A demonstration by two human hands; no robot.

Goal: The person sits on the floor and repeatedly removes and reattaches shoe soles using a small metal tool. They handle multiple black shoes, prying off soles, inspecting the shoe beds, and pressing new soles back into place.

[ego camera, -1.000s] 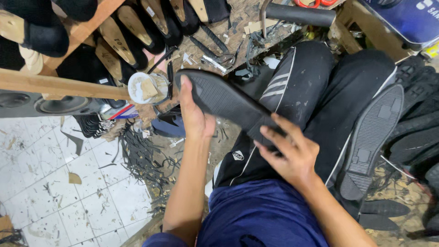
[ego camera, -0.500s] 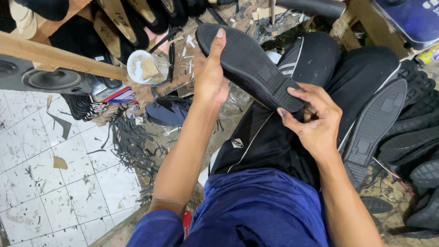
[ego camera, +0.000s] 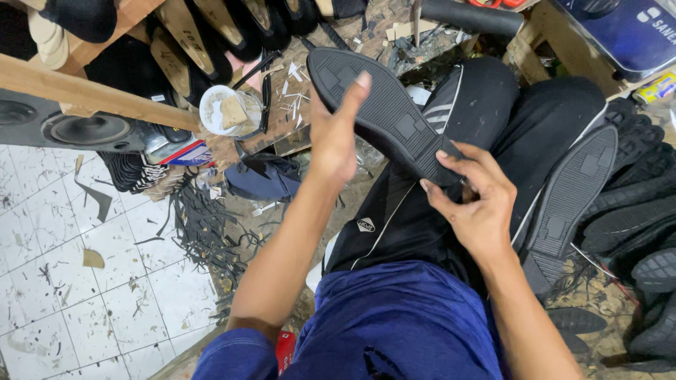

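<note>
A black rubber shoe sole (ego camera: pixel 384 112) with a ribbed tread is held above my lap, tread up. My left hand (ego camera: pixel 336 137) grips its left edge near the toe, fingers pointing up along the side. The heel end is pinched by my right hand (ego camera: pixel 473 204), thumb on top. Under the sole lie my legs in black trousers with white stripes (ego camera: pixel 451 141). A second black sole (ego camera: pixel 567 204) rests on my right thigh.
A small clear tub (ego camera: pixel 225 111) with a scrap in it stands on a low wooden bench. Finished black shoes (ego camera: pixel 211 35) line the shelf above. More black soles (ego camera: pixel 644 211) are stacked at right. Black rubber trimmings (ego camera: pixel 201 232) litter the white tiled floor; a speaker (ego camera: pixel 84 128) sits at left.
Both hands have lifted the sole and turned its toe end further up and away. My left hand slid along the edge toward the toe. The view has shifted slightly.
</note>
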